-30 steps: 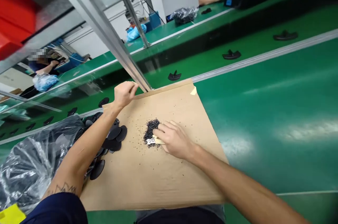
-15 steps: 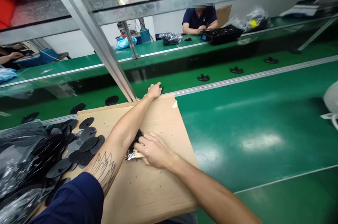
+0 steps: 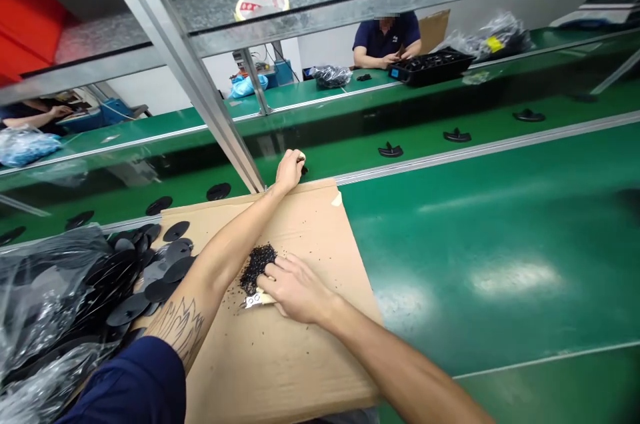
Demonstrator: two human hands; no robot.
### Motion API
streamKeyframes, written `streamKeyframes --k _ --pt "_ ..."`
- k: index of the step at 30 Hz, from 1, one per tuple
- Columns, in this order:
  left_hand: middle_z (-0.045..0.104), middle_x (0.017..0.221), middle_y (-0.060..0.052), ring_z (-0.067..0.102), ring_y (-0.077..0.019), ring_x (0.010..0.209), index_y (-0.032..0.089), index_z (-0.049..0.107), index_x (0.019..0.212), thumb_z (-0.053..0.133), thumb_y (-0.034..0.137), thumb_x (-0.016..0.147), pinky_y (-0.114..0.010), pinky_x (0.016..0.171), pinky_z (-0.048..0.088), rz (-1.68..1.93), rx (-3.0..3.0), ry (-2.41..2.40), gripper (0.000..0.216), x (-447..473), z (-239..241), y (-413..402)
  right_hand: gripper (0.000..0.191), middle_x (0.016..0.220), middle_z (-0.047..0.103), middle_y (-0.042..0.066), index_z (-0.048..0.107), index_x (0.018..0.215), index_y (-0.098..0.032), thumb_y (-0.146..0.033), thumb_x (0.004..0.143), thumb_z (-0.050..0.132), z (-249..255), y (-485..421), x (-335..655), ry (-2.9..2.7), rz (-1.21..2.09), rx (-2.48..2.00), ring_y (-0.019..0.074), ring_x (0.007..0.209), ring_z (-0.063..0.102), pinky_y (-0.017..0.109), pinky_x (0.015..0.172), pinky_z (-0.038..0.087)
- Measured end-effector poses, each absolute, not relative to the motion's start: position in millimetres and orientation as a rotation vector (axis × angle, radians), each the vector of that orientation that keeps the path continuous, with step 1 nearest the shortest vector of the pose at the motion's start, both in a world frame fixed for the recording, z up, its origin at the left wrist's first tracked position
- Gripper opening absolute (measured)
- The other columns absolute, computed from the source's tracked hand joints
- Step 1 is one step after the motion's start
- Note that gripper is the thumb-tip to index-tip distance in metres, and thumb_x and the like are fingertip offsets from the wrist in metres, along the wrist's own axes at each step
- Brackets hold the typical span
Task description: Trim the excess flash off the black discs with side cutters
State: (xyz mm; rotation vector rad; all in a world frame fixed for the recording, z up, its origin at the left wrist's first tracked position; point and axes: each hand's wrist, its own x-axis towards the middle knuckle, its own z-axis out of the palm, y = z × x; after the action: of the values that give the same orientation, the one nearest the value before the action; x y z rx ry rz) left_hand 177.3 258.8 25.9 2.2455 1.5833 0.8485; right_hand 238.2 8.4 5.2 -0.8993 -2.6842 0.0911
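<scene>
My left hand (image 3: 290,171) reaches over the far edge of the cardboard sheet (image 3: 295,371) to the green conveyor belt. Its fingers are closed, with a bit of a black part (image 3: 304,171) showing beneath the fingertips; most of it is hidden. Over the cardboard, my right hand (image 3: 300,287) has its fingers pinched together at the edge of a heap of tiny black pieces (image 3: 259,264). What those fingers hold, if anything, is too small to make out. A white printed strip (image 3: 255,300) sticks out below the right hand.
Black discs (image 3: 127,309) and a clear plastic bag (image 3: 55,284) lie at the left. Curved black parts (image 3: 391,150) and several more discs sit along the belt (image 3: 345,157). A metal post (image 3: 200,87) rises beside my left arm. Across the line, a person (image 3: 387,41) works by a black tray (image 3: 433,66).
The view has shifted slightly. My left arm has moved a little left across the cardboard, uncovering more of the heap. My right hand stays at the heap.
</scene>
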Motion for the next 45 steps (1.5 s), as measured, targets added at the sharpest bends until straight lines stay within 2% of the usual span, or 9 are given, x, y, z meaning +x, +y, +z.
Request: streamKeyframes --k 4,10,15,20,26,31,35,40,45 --pt "0.065 0.11 -0.008 0.062 -0.0187 0.106 0.018 0.062 0.1 0.053 0.021 0.099 -0.032 0.1 0.049 1.08 2.258 1.358 0.01 143 36 226 0.017 0.099 0.066 0.008 0.064 0.104 -0.018 -0.013 0.089 0.057 4 9 238 -2.524 0.09 -0.896 0.0234 0.094 0.055 0.036 0.082 0.042" --pt "0.066 0.098 -0.007 0.063 -0.0181 0.091 0.017 0.062 0.1 0.058 0.055 0.096 -0.03 0.084 0.053 1.113 1.951 0.849 0.039 63 26 125 0.039 0.132 0.057 0.018 0.063 0.128 -0.017 -0.013 0.091 0.053 0 19 239 -1.982 0.13 -0.968 0.0241 0.094 0.061 0.043 0.086 0.05" --pt "0.066 0.101 -0.009 0.064 -0.0186 0.098 0.016 0.065 0.104 0.06 0.048 0.098 -0.031 0.09 0.052 1.054 1.795 0.806 0.033 30 21 46 0.035 0.123 0.065 0.014 0.065 0.124 -0.021 -0.037 0.094 0.061 2 30 236 -1.713 0.634 -0.997 0.0271 0.106 0.065 0.041 0.094 0.054" --pt "0.069 0.105 -0.011 0.066 -0.0196 0.097 0.017 0.067 0.107 0.054 0.044 0.101 -0.032 0.088 0.054 0.958 1.98 0.886 0.031 5 24 24 0.042 0.09 0.07 0.004 0.068 0.094 -0.02 -0.059 0.08 0.073 8 34 232 -1.6 1.266 -1.006 0.022 0.084 0.064 0.034 0.081 0.054" --pt "0.07 0.113 -0.01 0.065 -0.0264 0.113 0.021 0.069 0.102 0.056 0.025 0.095 -0.037 0.101 0.052 0.443 2.224 2.008 0.016 -81 54 57 0.046 0.076 0.059 0.0 0.063 0.083 -0.02 -0.063 0.072 0.078 10 38 233 -1.475 1.215 -1.08 0.0167 0.07 0.052 0.03 0.068 0.046" --pt "0.073 0.102 -0.014 0.068 -0.0317 0.108 0.018 0.067 0.092 0.057 0.017 0.09 -0.04 0.096 0.053 0.314 2.018 2.311 0.01 -120 60 103 0.047 0.075 0.057 0.0 0.062 0.083 -0.02 -0.062 0.071 0.079 9 41 233 -1.401 1.197 -1.091 0.0163 0.07 0.051 0.029 0.067 0.044" --pt "0.074 0.089 -0.01 0.071 -0.0295 0.098 0.019 0.064 0.08 0.065 0.012 0.081 -0.035 0.09 0.053 0.333 1.931 2.333 0.007 -118 52 124 0.044 0.072 0.053 -0.002 0.06 0.081 -0.021 -0.059 0.071 0.079 11 38 232 -1.364 1.207 -1.09 0.0147 0.066 0.046 0.028 0.064 0.042" --pt "0.072 0.086 -0.008 0.069 -0.0237 0.088 0.017 0.063 0.085 0.056 0.023 0.092 -0.032 0.084 0.053 0.533 1.998 2.231 0.012 -96 56 117 0.04 0.075 0.053 -0.003 0.06 0.081 -0.02 -0.053 0.07 0.08 10 34 230 -1.28 1.286 -1.063 0.0143 0.071 0.048 0.028 0.069 0.041" --pt "0.07 0.088 -0.005 0.066 -0.0158 0.081 0.018 0.065 0.092 0.053 0.035 0.099 -0.026 0.074 0.054 1.136 2.07 1.351 0.022 -27 44 72 0.041 0.078 0.056 -0.002 0.06 0.083 -0.02 -0.054 0.07 0.08 4 30 229 -1.216 1.323 -1.103 0.0155 0.074 0.051 0.029 0.071 0.042"
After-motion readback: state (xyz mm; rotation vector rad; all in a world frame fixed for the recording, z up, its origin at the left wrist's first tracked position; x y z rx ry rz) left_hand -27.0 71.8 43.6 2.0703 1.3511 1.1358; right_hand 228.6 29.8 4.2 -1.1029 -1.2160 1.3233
